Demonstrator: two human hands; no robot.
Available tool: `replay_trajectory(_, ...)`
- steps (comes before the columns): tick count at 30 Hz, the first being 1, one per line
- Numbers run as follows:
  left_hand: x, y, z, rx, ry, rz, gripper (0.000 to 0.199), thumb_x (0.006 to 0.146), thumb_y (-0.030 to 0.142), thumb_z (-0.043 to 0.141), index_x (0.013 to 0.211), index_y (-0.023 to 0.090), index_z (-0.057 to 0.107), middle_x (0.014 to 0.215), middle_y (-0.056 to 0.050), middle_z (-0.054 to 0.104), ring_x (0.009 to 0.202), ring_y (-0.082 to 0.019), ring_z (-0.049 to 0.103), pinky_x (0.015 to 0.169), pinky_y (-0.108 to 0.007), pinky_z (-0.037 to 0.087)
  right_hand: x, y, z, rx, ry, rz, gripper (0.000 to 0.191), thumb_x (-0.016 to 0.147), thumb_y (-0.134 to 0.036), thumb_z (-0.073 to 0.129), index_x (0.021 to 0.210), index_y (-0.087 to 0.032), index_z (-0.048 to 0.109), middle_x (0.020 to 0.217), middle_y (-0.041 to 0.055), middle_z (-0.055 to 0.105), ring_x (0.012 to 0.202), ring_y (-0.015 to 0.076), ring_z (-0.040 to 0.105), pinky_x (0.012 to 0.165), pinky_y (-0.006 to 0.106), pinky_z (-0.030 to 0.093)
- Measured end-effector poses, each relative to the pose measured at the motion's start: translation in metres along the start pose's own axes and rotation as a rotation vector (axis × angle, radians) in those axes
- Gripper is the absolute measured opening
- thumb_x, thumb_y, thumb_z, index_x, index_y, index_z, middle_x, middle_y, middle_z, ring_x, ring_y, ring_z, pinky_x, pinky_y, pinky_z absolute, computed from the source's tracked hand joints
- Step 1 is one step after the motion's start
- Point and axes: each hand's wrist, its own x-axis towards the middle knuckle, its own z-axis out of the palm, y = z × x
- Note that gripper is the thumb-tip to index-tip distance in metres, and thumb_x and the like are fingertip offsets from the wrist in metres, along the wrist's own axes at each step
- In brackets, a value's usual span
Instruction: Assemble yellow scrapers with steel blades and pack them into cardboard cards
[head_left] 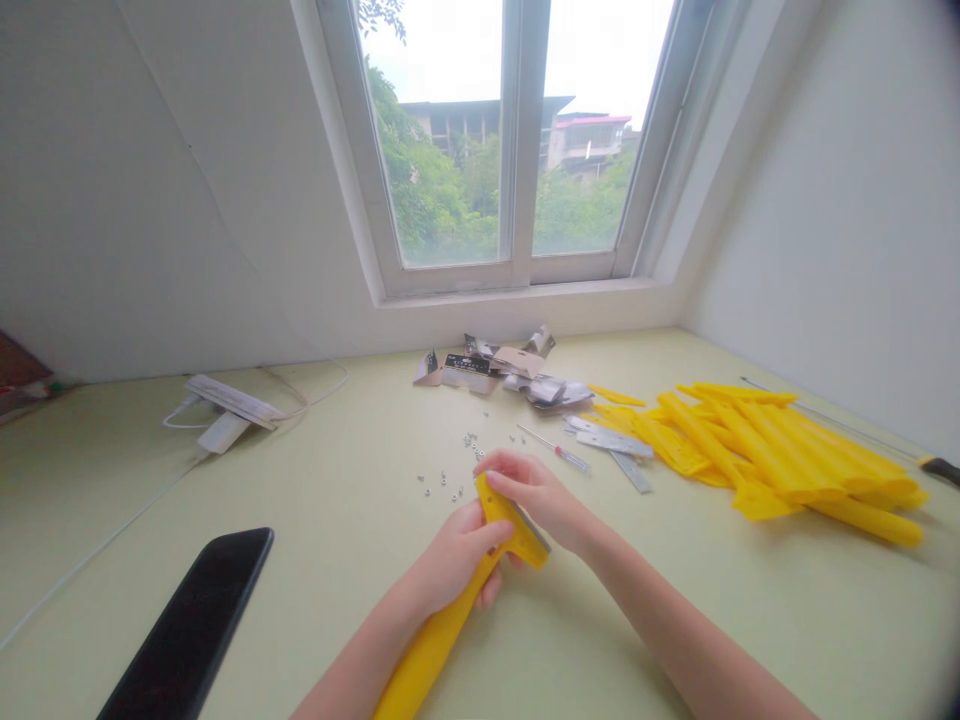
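My left hand (pixel 452 556) is wrapped round the neck of a yellow plastic scraper (pixel 435 640), its thumb lying across the head. The scraper's long handle slants down toward the bottom edge of the view. Along the right side of its head shows a grey metal blade (pixel 531 527). My right hand (pixel 534 492) pinches the far corner of the head, thumb on top and fingers curled over the end. Whether a small screw or nut sits under those fingertips is hidden. Just beyond the hands lie several loose screws and nuts (pixel 454 496).
A screwdriver (pixel 559 449) and metal blades (pixel 611 440) lie right of the hands, before a heap of yellow scraper parts (pixel 780 445). Crumpled packaging (pixel 510 370) is below the window. A black phone (pixel 199 610) and a white power strip (pixel 234 402) are at left.
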Motion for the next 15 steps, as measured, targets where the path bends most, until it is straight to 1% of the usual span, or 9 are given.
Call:
replay_trajectory(2,0.000,0.001,-0.001,-0.013,0.013,0.003,0.015,0.080,0.021,0.035,0.086,0.014,0.047,0.072,-0.003,0.060,0.031,-0.003,0.042,0.030,-0.016,0.027,0.001,0.001,0.000,0.050,0.003,0.039,0.020,0.078,-0.036,0.049,0.091,-0.023,0.057,0.078,-0.0008,0.057,0.071,0.0137,0.053,0.063,0.025,0.041)
replay_trajectory(3,0.000,0.002,-0.001,-0.018,0.019,0.007,0.015,0.080,0.021,0.035,0.087,0.014,0.047,0.072,-0.002,0.060,0.030,-0.003,0.042,0.030,-0.016,0.027,0.001,0.001,-0.001,0.059,0.016,0.048,0.021,0.078,-0.036,0.049,0.091,-0.022,0.057,0.079,-0.0006,0.057,0.071,0.0136,0.054,0.064,0.025,0.042)
replay_trajectory(6,0.001,0.002,-0.004,-0.027,0.059,0.042,0.019,0.082,0.023,0.034,0.091,0.013,0.047,0.073,-0.002,0.059,0.030,-0.002,0.041,0.030,-0.016,0.025,0.001,-0.001,-0.005,-0.008,0.052,0.040,0.020,0.077,-0.036,0.050,0.078,-0.018,0.059,0.071,-0.0002,0.058,0.067,0.0126,0.054,0.061,0.024,0.041)
replay_trajectory(8,0.002,0.003,-0.007,-0.032,0.114,0.074,0.020,0.082,0.026,0.035,0.091,0.013,0.047,0.075,-0.002,0.058,0.029,-0.001,0.041,0.030,-0.016,0.024,0.000,-0.003,-0.009,-0.064,0.018,0.048,0.020,0.076,-0.034,0.052,0.072,-0.016,0.059,0.064,-0.0003,0.057,0.061,0.0117,0.053,0.055,0.022,0.039)
replay_trajectory(11,0.003,0.004,-0.009,-0.038,0.180,0.098,0.019,0.082,0.030,0.037,0.086,0.013,0.046,0.076,-0.003,0.058,0.030,-0.002,0.042,0.029,-0.016,0.025,-0.002,-0.006,-0.012,-0.066,-0.046,0.069,0.016,0.074,-0.030,0.053,0.074,-0.016,0.060,0.062,-0.0004,0.058,0.055,0.0113,0.055,0.049,0.021,0.037)
replay_trajectory(15,0.003,0.004,-0.008,-0.039,0.163,0.109,0.020,0.083,0.030,0.037,0.087,0.012,0.046,0.076,-0.003,0.058,0.029,-0.002,0.042,0.029,-0.015,0.024,-0.003,-0.004,-0.009,-0.009,-0.086,0.071,0.014,0.074,-0.028,0.053,0.073,-0.016,0.060,0.057,-0.0007,0.058,0.051,0.0112,0.056,0.045,0.020,0.035)
